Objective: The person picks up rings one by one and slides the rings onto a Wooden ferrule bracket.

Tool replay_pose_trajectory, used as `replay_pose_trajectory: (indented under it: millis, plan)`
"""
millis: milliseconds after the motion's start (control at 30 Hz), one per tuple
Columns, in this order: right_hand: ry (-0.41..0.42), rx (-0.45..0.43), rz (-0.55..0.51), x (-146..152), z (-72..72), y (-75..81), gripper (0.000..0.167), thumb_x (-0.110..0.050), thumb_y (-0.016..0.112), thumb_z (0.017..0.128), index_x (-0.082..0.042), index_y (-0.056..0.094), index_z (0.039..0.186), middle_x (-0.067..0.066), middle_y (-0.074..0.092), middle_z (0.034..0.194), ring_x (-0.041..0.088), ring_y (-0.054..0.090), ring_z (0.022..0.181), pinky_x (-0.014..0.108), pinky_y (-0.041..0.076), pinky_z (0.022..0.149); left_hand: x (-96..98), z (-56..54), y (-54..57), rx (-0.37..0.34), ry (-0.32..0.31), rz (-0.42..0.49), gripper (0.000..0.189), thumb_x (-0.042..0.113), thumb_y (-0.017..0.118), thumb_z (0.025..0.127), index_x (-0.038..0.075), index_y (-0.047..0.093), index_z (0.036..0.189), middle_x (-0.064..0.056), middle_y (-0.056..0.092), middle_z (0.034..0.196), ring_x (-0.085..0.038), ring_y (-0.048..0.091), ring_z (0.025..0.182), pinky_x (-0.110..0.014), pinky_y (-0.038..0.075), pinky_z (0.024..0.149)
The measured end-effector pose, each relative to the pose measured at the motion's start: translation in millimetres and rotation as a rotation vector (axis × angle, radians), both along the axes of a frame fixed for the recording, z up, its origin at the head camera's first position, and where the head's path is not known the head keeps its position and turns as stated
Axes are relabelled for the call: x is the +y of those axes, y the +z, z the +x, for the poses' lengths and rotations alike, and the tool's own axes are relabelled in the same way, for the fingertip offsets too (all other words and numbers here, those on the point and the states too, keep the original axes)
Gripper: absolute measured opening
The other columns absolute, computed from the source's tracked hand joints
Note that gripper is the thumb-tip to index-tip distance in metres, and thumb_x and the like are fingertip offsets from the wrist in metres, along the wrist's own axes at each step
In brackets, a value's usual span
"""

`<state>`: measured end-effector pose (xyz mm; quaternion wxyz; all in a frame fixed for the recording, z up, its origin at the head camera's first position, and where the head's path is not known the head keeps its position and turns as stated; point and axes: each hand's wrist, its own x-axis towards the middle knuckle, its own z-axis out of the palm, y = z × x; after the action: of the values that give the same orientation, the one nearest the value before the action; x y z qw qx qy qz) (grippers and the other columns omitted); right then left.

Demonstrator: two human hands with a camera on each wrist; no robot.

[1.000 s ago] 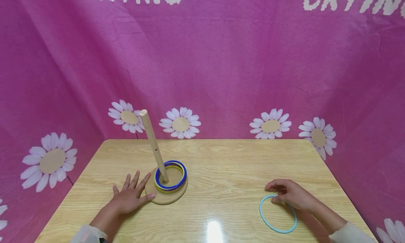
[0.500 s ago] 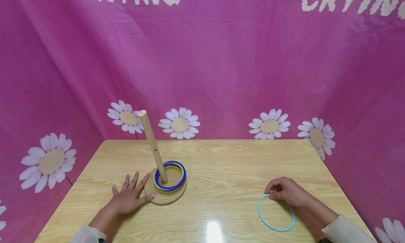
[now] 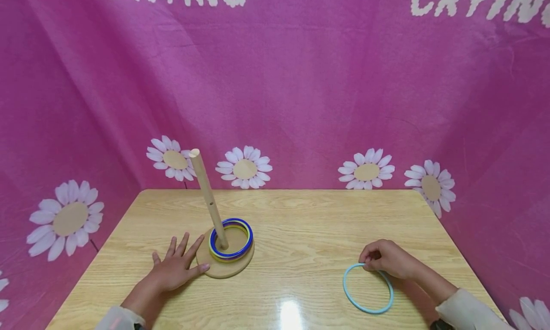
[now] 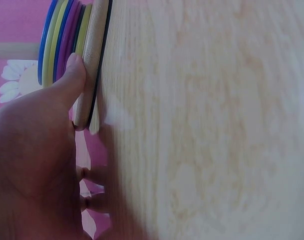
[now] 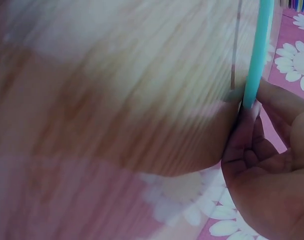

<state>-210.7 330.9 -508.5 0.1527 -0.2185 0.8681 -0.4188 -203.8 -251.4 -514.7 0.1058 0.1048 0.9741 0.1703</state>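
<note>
Spread out on the left of the table, my left hand (image 3: 172,269) has straight fingers, its thumb and index fingertip at the edge of a round wooden base (image 3: 224,271). From that base rises a wooden peg (image 3: 206,191), leaning left in the head view. Several rings in blue, yellow and purple (image 4: 66,40) are stacked around the peg. On the right, my right hand (image 3: 388,260) pinches the far edge of a light blue ring (image 3: 373,312) between thumb and fingers. The right wrist view shows the ring (image 5: 258,52) edge-on, with a faint reflection beside it in the tabletop.
The wooden table (image 3: 301,234) has a glossy top with a bright light spot (image 3: 291,315) near the front. A pink cloth (image 3: 292,91) printed with white daisies and lettering hangs behind the table and along both sides.
My right thumb and fingers have closed on the light blue ring's far edge, and the ring has shifted a little left. The left hand and the ring stand have stayed put.
</note>
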Motion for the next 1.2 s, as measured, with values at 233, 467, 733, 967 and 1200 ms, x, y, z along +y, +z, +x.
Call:
replay_pose_trajectory:
  millis: [233,467,733,967,1200]
  plan:
    - [0.03,0.038,-0.008,-6.3,-3.6,3.0,0.004,-0.003,0.078,0.09,-0.006,0.075,0.091,0.0,0.069,0.08,0.003,0.057,0.073,0.02,0.049,0.065,0.4,0.3,1.4,-0.006,0.004,0.004,0.089,0.071,0.051,0.097,0.025,0.02,0.166,-0.026,0.005,0.17,-0.059,-0.004,0.152,-0.092,-0.005,0.097]
    - [0.044,0.022,-0.025,-25.3,-11.5,6.2,0.005,-0.002,0.076,0.091,-0.007,0.076,0.092,0.001,0.07,0.082,0.004,0.058,0.073,0.021,0.05,0.066,0.4,0.6,0.4,-0.009,0.003,0.006,0.089,0.071,0.051,0.097,0.025,0.02,0.166,-0.027,0.005,0.17,-0.059,-0.004,0.152,-0.092,-0.005,0.097]
    - [0.077,0.036,-0.087,-63.1,-27.2,11.7,0.006,0.003,0.074,0.091,-0.003,0.075,0.092,0.009,0.07,0.081,0.007,0.06,0.071,0.021,0.05,0.064,-2.1,-2.3,-4.1,-0.008,0.005,0.014,0.089,0.073,0.049,0.097,0.026,0.019,0.167,-0.026,0.004,0.171,-0.058,-0.005,0.152,-0.092,-0.007,0.097]
    - [0.087,0.082,-0.09,-105.3,-42.4,25.8,0.007,0.005,0.071,0.091,0.0,0.074,0.093,0.014,0.072,0.083,0.007,0.06,0.071,0.02,0.049,0.064,-1.6,-3.0,-1.6,-0.012,0.002,0.009,0.09,0.073,0.049,0.097,0.026,0.018,0.167,-0.026,0.003,0.17,-0.059,-0.006,0.152,-0.091,-0.009,0.097]
    - [0.065,0.12,-0.149,-145.8,-55.6,54.7,0.003,-0.003,0.075,0.092,-0.002,0.074,0.095,0.001,0.07,0.08,0.009,0.061,0.071,0.022,0.05,0.065,-0.3,-2.1,2.1,-0.016,-0.001,0.012,0.09,0.072,0.05,0.097,0.025,0.019,0.167,-0.027,0.003,0.17,-0.059,-0.006,0.152,-0.092,-0.008,0.097]
